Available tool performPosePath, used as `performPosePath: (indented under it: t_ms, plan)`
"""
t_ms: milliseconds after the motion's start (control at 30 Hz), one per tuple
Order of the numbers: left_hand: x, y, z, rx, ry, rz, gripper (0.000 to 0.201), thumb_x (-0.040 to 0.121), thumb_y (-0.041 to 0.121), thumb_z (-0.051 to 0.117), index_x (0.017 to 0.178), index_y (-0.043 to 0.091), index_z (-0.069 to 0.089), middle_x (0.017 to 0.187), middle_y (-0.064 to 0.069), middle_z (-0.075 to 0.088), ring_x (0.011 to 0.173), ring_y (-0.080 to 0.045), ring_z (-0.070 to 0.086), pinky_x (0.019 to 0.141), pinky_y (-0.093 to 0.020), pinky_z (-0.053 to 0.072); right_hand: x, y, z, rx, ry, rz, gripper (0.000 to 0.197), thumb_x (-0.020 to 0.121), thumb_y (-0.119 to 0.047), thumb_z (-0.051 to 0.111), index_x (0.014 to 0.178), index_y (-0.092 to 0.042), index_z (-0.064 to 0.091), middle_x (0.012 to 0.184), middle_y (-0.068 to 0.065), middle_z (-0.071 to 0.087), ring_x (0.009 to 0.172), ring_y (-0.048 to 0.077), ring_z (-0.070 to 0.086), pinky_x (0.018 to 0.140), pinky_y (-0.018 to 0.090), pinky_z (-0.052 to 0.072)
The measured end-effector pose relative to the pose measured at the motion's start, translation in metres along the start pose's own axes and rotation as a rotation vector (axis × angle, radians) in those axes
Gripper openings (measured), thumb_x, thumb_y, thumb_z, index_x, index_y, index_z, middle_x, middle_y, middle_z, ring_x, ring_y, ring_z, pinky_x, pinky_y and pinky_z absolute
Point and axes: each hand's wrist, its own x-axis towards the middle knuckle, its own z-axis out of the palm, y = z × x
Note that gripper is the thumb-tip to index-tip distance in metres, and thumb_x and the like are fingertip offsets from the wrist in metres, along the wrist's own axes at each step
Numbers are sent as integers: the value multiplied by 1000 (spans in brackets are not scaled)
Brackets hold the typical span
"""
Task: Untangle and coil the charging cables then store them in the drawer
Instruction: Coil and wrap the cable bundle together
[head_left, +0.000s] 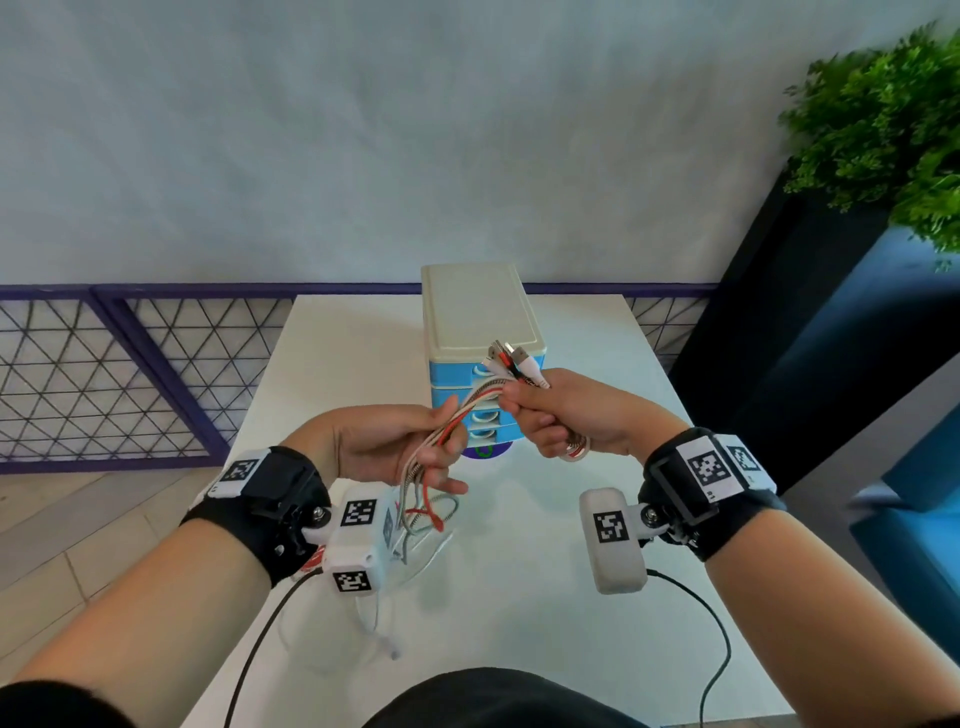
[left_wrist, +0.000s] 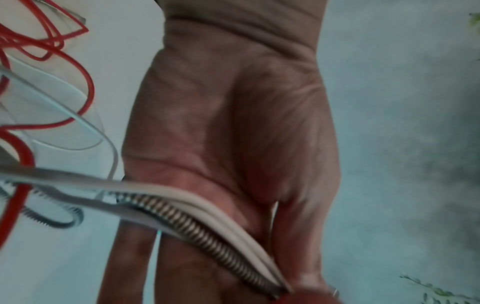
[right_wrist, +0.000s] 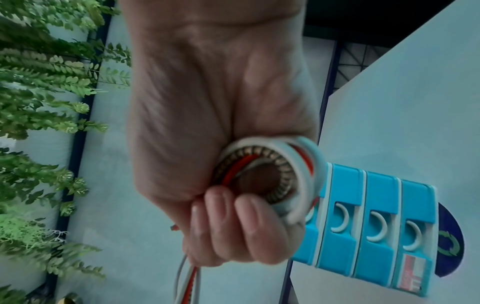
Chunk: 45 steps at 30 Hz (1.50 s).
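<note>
Facing a pale wall and a purple mesh railing, working above a white worktop.

**Hands and cables**
- Holding the charging cables in mid-air, near the front of the drawer unit and not touching it.
- Clenching the right hand into a fist round the bundle, with the plug ends sticking out above and one small wound loop showing below the fist.
- Keeping the left hand spread, fingers mostly straight, with the strands lying across them. Whether the thumb is pressing on them cannot be told.
- Letting the loose tails hang from the left hand down to the worktop, the red strand looping among the white and braided ones.

**Risks, as judged**
- Winding all strands together as one coil: likely locking in crossings instead of separating them.
- Pulling hard while the tails are looping over each other: likely tightening a knot.
- Dragging the tails across the worktop: possibly catching them on the left wrist camera or its lead.
- Relaxing the fist: likely letting the springy loop unwind.

**Containers**
- Showing four blue drawers in the unit, all pushed in. Contents not visible.
- Needing a free hand to open one, with both hands occupied at present.
</note>
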Motion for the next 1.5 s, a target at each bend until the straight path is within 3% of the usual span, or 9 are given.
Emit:
performPosePath:
  t_ms: [200, 367, 633, 767, 900, 1067, 1200, 1367, 1500]
  plan:
    - [3, 2, 0, -119, -103, 25, 29, 89, 43, 54, 77, 17, 58, 61, 8, 53, 69, -13, 62, 112, -42, 32, 8, 0, -9, 23, 30, -38, 26, 101, -30, 44, 81, -14, 48, 56, -6, 29, 44, 6, 27, 46, 16, 28]
    - [11, 15, 13, -25, 97, 54, 34, 95, 39, 35, 70, 19, 47, 57, 7, 40, 50, -9, 44, 85, -29, 53, 20, 4, -12, 131, 146, -65, 27, 102, -30, 42, 82, -13, 47, 57, -5, 29, 44, 6, 29, 44, 16, 29]
    - [44, 11, 48, 760, 741, 215, 25, 102, 30, 34, 85, 16, 46, 69, 4, 46, 56, -10, 45, 60, -25, 44, 39, 5, -2, 297, 307, -68, 52, 95, -60, 37, 69, -15, 43, 59, 0, 30, 48, 12, 33, 47, 21, 39]
    - [51, 6, 68, 1176, 891, 192, 24, 101, 34, 29, 100, 21, 49, 78, 5, 54, 71, -21, 57, 58, -29, 40, 40, 4, 4, 348, 304, -36, 62, 84, -76, 33, 71, -17, 47, 56, 1, 37, 42, 11, 35, 44, 20, 33]
    - [56, 9, 76, 1494, 958, 37, 26, 98, 24, 36, 120, 14, 45, 93, -6, 58, 76, -26, 50, 62, -33, 34, 42, 7, 7, 252, 262, -30, 50, 74, -67, 64, 71, -22, 42, 59, 1, 34, 49, 14, 35, 47, 23, 32]
    - [57, 7, 80, 1543, 912, 66, 24, 96, 12, 39, 117, 3, 49, 97, -12, 64, 79, -28, 58, 63, -35, 37, 48, 12, 6, 138, 366, -63, 37, 87, -49, 62, 93, -13, 52, 77, 13, 47, 71, 25, 52, 60, 30, 43]
    - [56, 17, 71, 1091, 683, 132, 23, 100, 24, 37, 102, 7, 52, 70, -3, 63, 58, -18, 58, 55, -27, 45, 48, 11, 0, 105, 496, -115, 39, 95, -45, 52, 73, -14, 46, 56, 2, 45, 46, 15, 45, 49, 27, 37]
    - [50, 17, 62, 769, 363, 74, 38, 102, 29, 34, 85, 8, 60, 78, -4, 68, 58, 2, 62, 61, -6, 45, 50, 2, 2, 559, 471, -228, 35, 98, -36, 50, 71, -17, 40, 58, -4, 33, 48, 9, 36, 46, 23, 40]
    - [54, 5, 62, 914, 421, 77, 37, 102, 28, 36, 99, 8, 67, 86, 3, 63, 69, 2, 53, 62, 1, 40, 52, -2, 8, 826, 404, -258, 39, 99, -40, 47, 68, -16, 42, 59, -2, 44, 52, 13, 50, 54, 28, 50]
